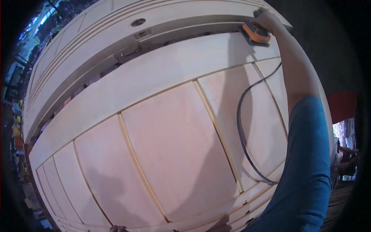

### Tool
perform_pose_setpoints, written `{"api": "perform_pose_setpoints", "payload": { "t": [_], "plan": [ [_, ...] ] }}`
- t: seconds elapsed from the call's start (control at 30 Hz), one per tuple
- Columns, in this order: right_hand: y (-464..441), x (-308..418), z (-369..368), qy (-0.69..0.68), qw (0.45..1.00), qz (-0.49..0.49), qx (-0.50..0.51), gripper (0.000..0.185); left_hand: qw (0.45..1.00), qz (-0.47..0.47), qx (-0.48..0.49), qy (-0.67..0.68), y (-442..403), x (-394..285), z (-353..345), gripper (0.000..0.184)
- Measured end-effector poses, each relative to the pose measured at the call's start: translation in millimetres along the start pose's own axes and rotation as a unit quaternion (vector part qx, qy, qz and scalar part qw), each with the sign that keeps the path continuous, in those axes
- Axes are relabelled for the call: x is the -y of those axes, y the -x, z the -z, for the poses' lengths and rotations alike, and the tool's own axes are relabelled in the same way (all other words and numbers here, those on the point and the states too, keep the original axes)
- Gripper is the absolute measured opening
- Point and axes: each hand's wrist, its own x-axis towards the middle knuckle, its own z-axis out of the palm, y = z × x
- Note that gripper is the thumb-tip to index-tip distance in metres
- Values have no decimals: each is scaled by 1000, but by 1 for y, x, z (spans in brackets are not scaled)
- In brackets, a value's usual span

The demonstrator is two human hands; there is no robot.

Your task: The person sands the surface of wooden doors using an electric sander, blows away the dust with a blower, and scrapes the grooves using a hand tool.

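Observation:
My right hand (pixel 267 21) is closed around the top of an orange and black power sander (pixel 256 35), at the far right end of a large pale wooden panel (pixel 170 131). The sander sits on the panel's wide upper border, beside the gap. Its black cable (pixel 240 123) loops down across the panel and passes behind my blue-sleeved arm. At the bottom edge of the view, only the fingers of my left hand (pixel 118 229) show, lying on the panel's near edge with nothing seen in them.
Thin wooden strips (pixel 214 120) divide the panel into sections. Beyond a dark gap lies a second pale panel (pixel 112 33) with a round hole (pixel 138 22) and a rectangular cutout. Cluttered goods (pixel 17 123) stand at the far left. A red object (pixel 342 106) is at right.

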Motion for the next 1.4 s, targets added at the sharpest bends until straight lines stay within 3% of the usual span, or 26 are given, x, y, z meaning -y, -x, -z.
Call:
{"api": "perform_pose_setpoints", "payload": {
  "t": [0.07,0.2,0.47,0.57,0.67,0.73,0.83,0.87,0.97,1.0,1.07,1.1,1.13,1.17,1.37,1.4],
  "plan": [
    [15,4,12,97,995,-35,6,74,1000,3,9,-18,-6,-9,2,40],
    [40,42,14,56,998,-5,20,77,1000,18,5,14,1,-2,-3,43],
    [128,217,22,85,993,55,58,79,993,-99,-29,-61,-31,-28,28,47],
    [159,289,15,71,991,95,63,78,983,-25,-104,151,-17,-29,11,64],
    [189,354,9,65,987,132,61,77,975,-149,-126,108,-22,-7,27,59],
    [209,394,6,46,985,159,50,76,940,13,-147,309,1,2,25,44],
    [232,459,-5,44,979,198,28,78,937,106,-213,254,39,42,48,33],
    [236,479,-10,48,975,216,28,79,970,79,-177,146,51,63,66,36],
    [251,532,-14,50,967,250,30,81,986,72,-131,71,115,129,108,47],
    [259,553,-13,43,966,252,38,82,949,170,-159,211,132,139,104,47],
    [274,593,-17,43,963,264,39,81,789,351,-196,464,152,144,88,48],
    [282,613,-23,48,960,274,32,80,828,348,-137,417,156,144,91,52],
    [288,633,-28,31,957,287,35,78,925,251,-122,257,146,141,102,54],
    [296,653,-27,13,953,301,36,77,980,144,-105,85,137,137,111,55],
    [365,730,-26,-132,954,259,71,47,985,159,-72,5,126,126,117,56],
    [369,727,-18,-135,948,264,119,45,986,148,-79,-19,125,126,114,56]
  ]
}}
